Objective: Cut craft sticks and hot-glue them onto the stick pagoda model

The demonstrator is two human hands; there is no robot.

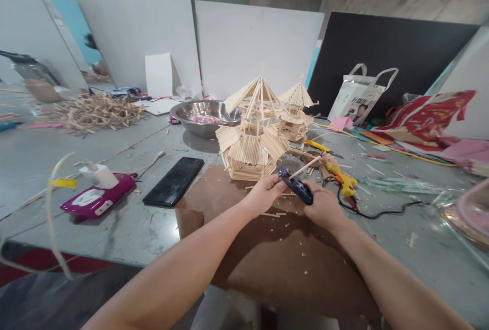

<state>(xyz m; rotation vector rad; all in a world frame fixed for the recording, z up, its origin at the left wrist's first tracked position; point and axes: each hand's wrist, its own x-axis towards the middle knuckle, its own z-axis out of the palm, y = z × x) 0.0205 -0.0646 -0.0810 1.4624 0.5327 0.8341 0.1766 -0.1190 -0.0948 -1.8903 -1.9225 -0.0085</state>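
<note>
My right hand [324,204] is closed around one end of a dark blue clipper-like hand tool [301,191], whose exact kind I cannot make out. A thin wooden stick [305,166] slants up and right across the tool. Its lower end reaches the closed fingertips of my left hand [267,193], which pinch at the tool's far end. Just behind both hands stands a pagoda model [254,141] built of thin sticks, with a pointed, partly open upper roof. Beneath my hands is a brown board [263,258] with stick scraps on it.
A second stick pagoda [296,111] stands behind, next to a metal bowl [204,129]. To the left are a black phone [173,182], a purple power strip [97,196] and a stick pile [95,114]. A yellow glue gun [344,181] with a black cord lies right.
</note>
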